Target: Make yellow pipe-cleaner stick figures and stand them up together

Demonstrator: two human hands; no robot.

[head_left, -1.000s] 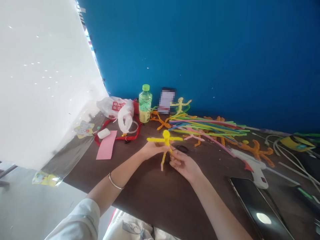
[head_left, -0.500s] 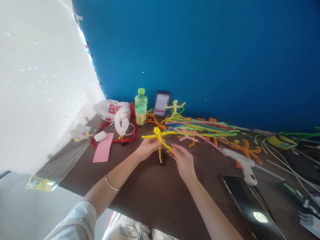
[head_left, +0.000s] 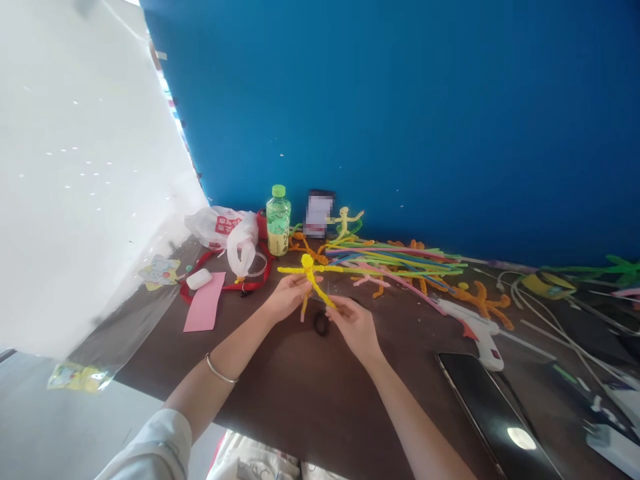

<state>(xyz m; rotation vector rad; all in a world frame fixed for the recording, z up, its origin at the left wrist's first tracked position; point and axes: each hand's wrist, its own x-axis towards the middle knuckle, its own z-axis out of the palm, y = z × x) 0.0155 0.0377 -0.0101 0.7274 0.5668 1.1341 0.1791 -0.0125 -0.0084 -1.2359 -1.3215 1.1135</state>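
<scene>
dark wooden table [head_left: 300, 400] set against a blue wall [head_left: 400, 120]. the yellow pipe-cleaner figure [head_left: 311, 280] is held just above the table, now tilted instead of upright. the left hand [head_left: 289, 297] is closed on its body; the right hand [head_left: 354, 328] pinches one leg. a black hair tie [head_left: 321, 325] lies directly beneath.

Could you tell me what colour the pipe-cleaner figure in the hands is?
The twisted pipe-cleaner figure is bright yellow, clearest in the head view.

A craft workspace, shown by a hot glue gun [head_left: 473, 340] and loose pipe cleaners [head_left: 395, 261].
</scene>
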